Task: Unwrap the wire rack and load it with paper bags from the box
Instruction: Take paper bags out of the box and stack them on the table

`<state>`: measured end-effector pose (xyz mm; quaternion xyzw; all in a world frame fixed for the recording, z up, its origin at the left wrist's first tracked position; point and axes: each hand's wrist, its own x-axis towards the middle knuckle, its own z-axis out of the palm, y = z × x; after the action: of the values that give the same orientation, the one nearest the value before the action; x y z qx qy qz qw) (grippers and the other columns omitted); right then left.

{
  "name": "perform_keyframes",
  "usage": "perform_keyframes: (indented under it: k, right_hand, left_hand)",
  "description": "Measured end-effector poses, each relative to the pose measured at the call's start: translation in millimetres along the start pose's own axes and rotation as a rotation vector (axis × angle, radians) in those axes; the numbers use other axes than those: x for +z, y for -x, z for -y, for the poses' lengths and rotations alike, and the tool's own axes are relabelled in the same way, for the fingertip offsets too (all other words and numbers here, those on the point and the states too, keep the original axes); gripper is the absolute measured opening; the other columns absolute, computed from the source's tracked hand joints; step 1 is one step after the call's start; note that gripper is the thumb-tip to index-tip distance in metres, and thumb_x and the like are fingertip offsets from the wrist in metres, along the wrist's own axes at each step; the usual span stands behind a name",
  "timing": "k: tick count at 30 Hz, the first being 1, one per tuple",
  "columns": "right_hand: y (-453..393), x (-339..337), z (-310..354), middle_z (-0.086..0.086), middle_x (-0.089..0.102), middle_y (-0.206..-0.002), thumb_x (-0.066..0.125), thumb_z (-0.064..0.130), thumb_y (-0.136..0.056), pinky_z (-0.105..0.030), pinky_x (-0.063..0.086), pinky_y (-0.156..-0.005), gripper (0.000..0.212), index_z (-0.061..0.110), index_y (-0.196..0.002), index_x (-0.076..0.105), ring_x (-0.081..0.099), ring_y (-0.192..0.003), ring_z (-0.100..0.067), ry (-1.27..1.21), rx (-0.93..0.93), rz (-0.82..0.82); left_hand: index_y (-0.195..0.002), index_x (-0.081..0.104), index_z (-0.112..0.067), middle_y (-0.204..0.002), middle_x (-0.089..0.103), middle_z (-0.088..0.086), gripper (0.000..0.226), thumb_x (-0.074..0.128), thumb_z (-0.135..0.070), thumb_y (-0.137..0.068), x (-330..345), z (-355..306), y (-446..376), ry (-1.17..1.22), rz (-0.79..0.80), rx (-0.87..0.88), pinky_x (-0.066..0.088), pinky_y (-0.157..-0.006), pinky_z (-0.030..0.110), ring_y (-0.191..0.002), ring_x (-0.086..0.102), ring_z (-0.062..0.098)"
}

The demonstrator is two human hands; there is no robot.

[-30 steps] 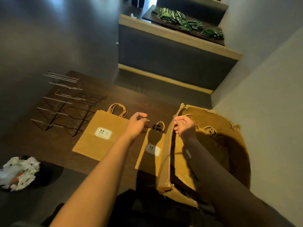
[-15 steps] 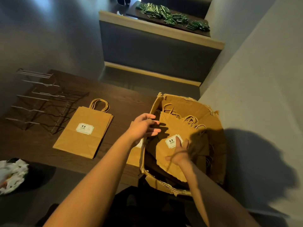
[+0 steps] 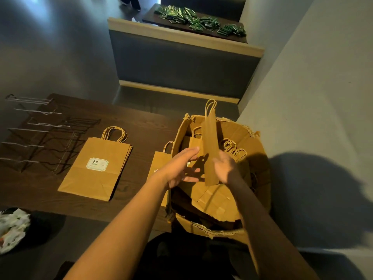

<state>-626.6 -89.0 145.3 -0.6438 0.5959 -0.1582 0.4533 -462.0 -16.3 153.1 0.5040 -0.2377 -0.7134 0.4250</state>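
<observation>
An open cardboard box (image 3: 254, 178) stands at the table's right end with several brown paper bags (image 3: 234, 149) in it. My right hand (image 3: 225, 168) holds one paper bag (image 3: 210, 146) upright and edge-on above the box, handles up. My left hand (image 3: 180, 166) is just left of that bag with straight fingers, close to its face. A stack of bags (image 3: 96, 166) with a white label lies flat on the dark table (image 3: 141, 134). Another bag (image 3: 160, 162) lies against the box's left wall. The bare wire rack (image 3: 43, 138) stands at the table's left end.
A dark bin (image 3: 12, 227) with crumpled white wrapping sits on the floor at lower left. Behind the table is a grey bench back (image 3: 181, 63), and beyond it a table with green packets (image 3: 201, 21). A grey wall (image 3: 323, 98) runs close along the right.
My right hand has lifted a bag out of the box and turned it upright and edge-on. My left hand has moved right, over the box, toward that bag.
</observation>
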Motion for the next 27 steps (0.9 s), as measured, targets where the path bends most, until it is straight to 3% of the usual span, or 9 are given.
perform_keyframes:
  k: [2,5,8,11,13,16,18,21,27]
  right_hand:
    - [16,24,13,-0.006,0.054,-0.134,0.049,0.022,-0.100,-0.031,0.051,-0.092,0.042,0.026,-0.142,0.051,0.058,-0.115,-0.022,0.257,-0.191,0.067]
    - [31,49,25,-0.006,0.031,-0.160,0.061,0.025,-0.093,-0.038,0.034,-0.119,0.070,0.022,-0.157,0.032,0.038,-0.141,-0.023,0.408,-0.295,0.181]
    - [31,46,23,-0.002,0.061,-0.138,0.062,0.014,-0.097,-0.034,0.047,-0.109,0.029,0.019,-0.126,0.065,0.058,-0.125,-0.016,-0.126,-0.259,0.094]
    - [12,45,0,-0.014,0.073,-0.111,0.053,0.006,-0.101,-0.030,0.058,-0.082,0.017,0.015,-0.094,0.066,0.071,-0.103,-0.030,-0.554,-0.017,-0.242]
    - [-5,47,-29,-0.014,0.065,-0.127,0.060,0.014,-0.098,-0.031,0.050,-0.089,0.012,0.014,-0.109,0.063,0.062,-0.117,-0.031,-0.145,0.058,-0.223]
    - [-14,69,-80,-0.008,0.011,-0.167,0.070,0.049,-0.083,-0.050,0.020,-0.121,0.083,0.033,-0.154,0.029,0.013,-0.155,-0.032,0.667,0.124,0.231]
    - [-8,86,-93,-0.008,-0.023,-0.167,0.071,0.059,-0.078,-0.063,0.002,-0.119,0.108,0.039,-0.159,0.002,-0.017,-0.154,-0.035,0.936,0.120,0.327]
    - [-7,101,-87,-0.019,0.003,-0.164,0.068,0.055,-0.082,-0.067,0.023,-0.113,0.092,0.032,-0.153,0.016,0.006,-0.150,-0.047,1.076,0.074,0.227]
    - [-12,75,-54,-0.011,0.061,-0.134,0.051,0.044,-0.097,-0.041,0.051,-0.095,0.052,0.028,-0.146,0.046,0.060,-0.121,-0.035,1.009,-0.064,0.252]
  left_hand:
    - [-0.140,0.052,-0.029,-0.139,0.057,0.004,0.063,0.065,-0.062,-0.088,11,-1,-4,-0.010,0.029,0.035,0.058,-0.091,0.045,-0.124,0.058,0.030]
    - [-0.130,0.054,-0.028,-0.134,0.062,0.015,0.028,0.059,-0.028,-0.103,7,-7,-9,-0.082,-0.146,0.177,0.050,-0.106,0.046,-0.124,0.060,0.032]
    - [-0.126,0.060,-0.023,-0.126,0.068,0.014,0.026,0.045,-0.012,-0.108,-15,-20,-3,-0.144,-0.231,0.199,0.050,-0.106,0.052,-0.119,0.063,0.032]
    - [-0.126,0.062,-0.023,-0.124,0.072,0.003,0.027,0.046,-0.012,-0.108,-39,-33,7,-0.207,-0.277,0.210,0.052,-0.101,0.045,-0.116,0.067,0.023]
    - [-0.120,0.063,-0.029,-0.123,0.073,-0.002,0.025,0.049,-0.013,-0.106,-52,-39,11,-0.212,-0.326,0.231,0.051,-0.104,0.047,-0.117,0.066,0.020]
    - [-0.119,0.059,-0.026,-0.124,0.071,0.002,0.025,0.049,-0.008,-0.106,-66,-43,16,-0.147,-0.423,0.236,0.054,-0.100,0.043,-0.111,0.068,0.019]
    - [-0.128,0.055,-0.022,-0.126,0.069,0.003,0.029,0.049,-0.005,-0.105,-74,-43,19,-0.122,-0.445,0.229,0.055,-0.099,0.042,-0.112,0.068,0.020]
    - [-0.136,0.052,-0.019,-0.130,0.068,0.006,0.037,0.053,-0.003,-0.103,-85,-39,20,-0.094,-0.454,0.217,0.056,-0.099,0.041,-0.115,0.068,0.023]
    - [-0.134,0.050,-0.021,-0.123,0.068,0.002,0.035,0.052,-0.002,-0.103,-82,-42,18,-0.065,-0.412,0.218,0.060,-0.080,0.031,-0.109,0.070,0.020]
